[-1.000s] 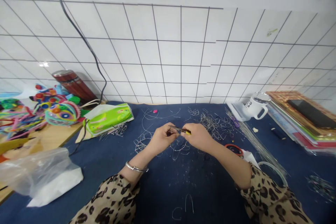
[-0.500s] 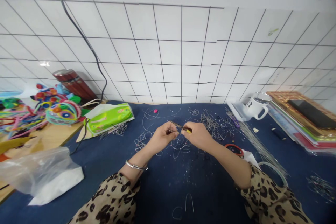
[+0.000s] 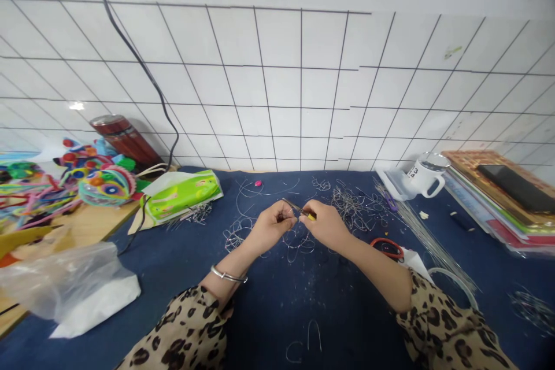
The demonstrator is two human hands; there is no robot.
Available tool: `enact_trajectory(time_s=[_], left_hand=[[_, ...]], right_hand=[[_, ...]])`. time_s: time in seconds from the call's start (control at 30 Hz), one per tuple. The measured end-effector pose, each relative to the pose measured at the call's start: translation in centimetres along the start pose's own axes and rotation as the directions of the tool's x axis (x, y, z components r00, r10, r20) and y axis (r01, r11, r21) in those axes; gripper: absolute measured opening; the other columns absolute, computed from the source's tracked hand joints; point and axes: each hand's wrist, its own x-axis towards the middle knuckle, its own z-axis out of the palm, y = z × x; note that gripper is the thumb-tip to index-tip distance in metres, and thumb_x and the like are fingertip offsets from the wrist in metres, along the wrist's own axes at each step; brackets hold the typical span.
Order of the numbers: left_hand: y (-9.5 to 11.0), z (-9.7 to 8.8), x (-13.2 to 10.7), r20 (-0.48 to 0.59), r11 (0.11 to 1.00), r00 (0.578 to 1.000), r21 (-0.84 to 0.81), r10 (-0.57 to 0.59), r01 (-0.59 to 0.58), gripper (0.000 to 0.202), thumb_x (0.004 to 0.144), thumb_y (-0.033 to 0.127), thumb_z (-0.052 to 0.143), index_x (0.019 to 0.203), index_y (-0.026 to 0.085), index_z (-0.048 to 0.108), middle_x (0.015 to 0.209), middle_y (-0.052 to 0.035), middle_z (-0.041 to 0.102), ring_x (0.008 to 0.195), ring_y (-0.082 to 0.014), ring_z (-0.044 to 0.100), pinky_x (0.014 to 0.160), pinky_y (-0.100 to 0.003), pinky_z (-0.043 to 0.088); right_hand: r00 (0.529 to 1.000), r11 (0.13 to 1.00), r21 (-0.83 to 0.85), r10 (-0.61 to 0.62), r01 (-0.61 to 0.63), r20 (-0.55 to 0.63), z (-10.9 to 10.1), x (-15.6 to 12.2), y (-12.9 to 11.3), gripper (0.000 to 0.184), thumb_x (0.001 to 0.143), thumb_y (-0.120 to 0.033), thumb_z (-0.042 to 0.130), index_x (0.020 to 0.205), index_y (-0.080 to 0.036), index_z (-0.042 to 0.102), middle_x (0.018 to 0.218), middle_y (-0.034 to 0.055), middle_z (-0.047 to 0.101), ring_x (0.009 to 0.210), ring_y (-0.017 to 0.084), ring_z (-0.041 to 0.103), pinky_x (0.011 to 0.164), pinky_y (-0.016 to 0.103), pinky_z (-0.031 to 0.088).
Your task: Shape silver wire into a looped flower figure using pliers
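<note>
My left hand (image 3: 272,224) is closed in a pinch on a thin metal wire (image 3: 291,212), just above the table. Facing it, my right hand (image 3: 325,222) is wrapped round small pliers with a yellow handle (image 3: 311,217); their dark, narrow tip reaches over toward the left fingertips. Most of the handle is hidden in the palm. Below both hands, bent wire loops (image 3: 299,243) lie on the dark blue cloth (image 3: 269,324). Two short curved wire pieces (image 3: 314,335) rest nearer to me.
Tangled wire (image 3: 349,202) lies behind my right hand, with red-handled scissors (image 3: 387,247) and long straight wires (image 3: 437,245) further right. A white mug (image 3: 427,175) stands by stacked books (image 3: 515,202). To the left are a green tissue pack (image 3: 184,196) and a plastic bag (image 3: 87,289).
Both hands stay nearly in place, fingertips still close together. The whole view has shifted very slightly.
</note>
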Motion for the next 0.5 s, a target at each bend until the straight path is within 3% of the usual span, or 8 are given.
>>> enact_trajectory(time_s=[0.5], left_hand=[[-0.73, 0.29, 0.04, -0.041, 0.999, 0.999, 0.025, -0.026, 0.027, 0.009, 0.075, 0.020, 0.057, 0.076, 0.016, 0.050, 0.068, 0.0024, 0.055, 0.060, -0.0102, 0.054, 0.055, -0.021, 0.040]], right_hand=[[0.997, 1.000, -0.014, -0.017, 0.018, 0.071, 0.31, 0.05, 0.00, 0.010, 0.078, -0.028, 0.056, 0.083, -0.021, 0.061, 0.076, 0.0002, 0.064, 0.068, 0.012, 0.055, 0.059, 0.022, 0.032]])
